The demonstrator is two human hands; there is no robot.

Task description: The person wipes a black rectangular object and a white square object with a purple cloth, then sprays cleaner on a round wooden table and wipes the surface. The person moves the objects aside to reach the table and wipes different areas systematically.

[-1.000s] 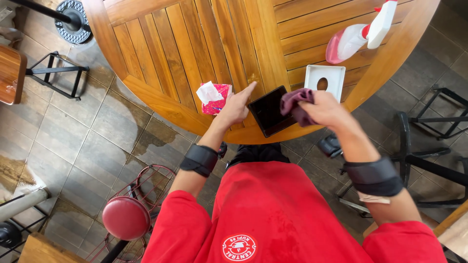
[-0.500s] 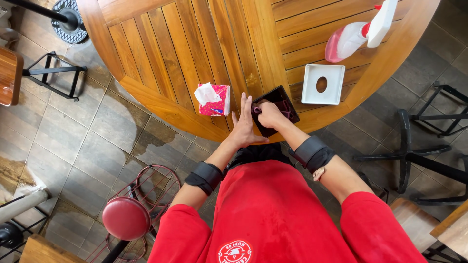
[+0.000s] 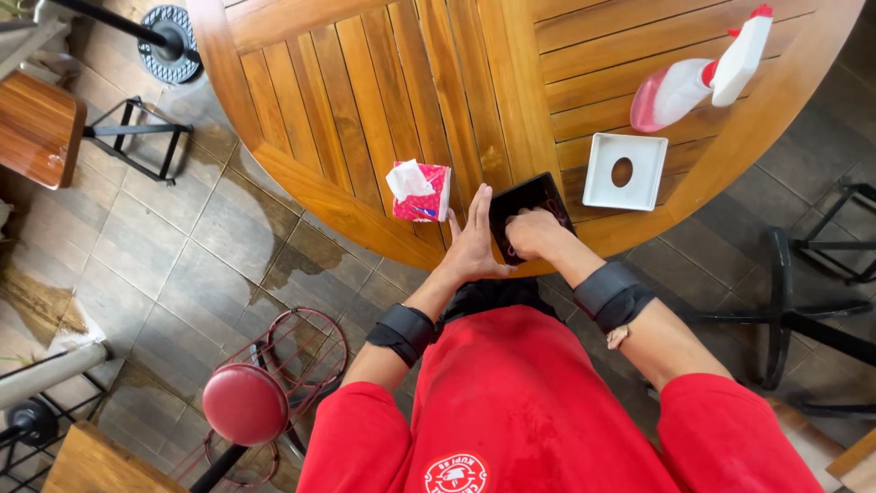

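Resting spot: the black square tray [image 3: 529, 203] is set at the round wooden table [image 3: 383, 100] edge, at 6 o'clock.
Right hand [image 3: 532, 235]: closed, pressed on the tray.
Left hand [image 3: 474, 239]: laid flat, fingers spread, against the tray's 9 o'clock side.
Tissue pack [image 3: 418, 192]: at 9 o'clock.
White holder [image 3: 626, 171]: at 3 o'clock.
Spray bottle [image 3: 698, 73]: at 2 o'clock.

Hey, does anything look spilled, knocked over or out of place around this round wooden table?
Yes. The pink spray bottle with the white trigger head lies on its side on the round wooden slatted table rather than upright. Dark wet-looking patches stain the grey floor tiles beside the table's edge, like spilled water.
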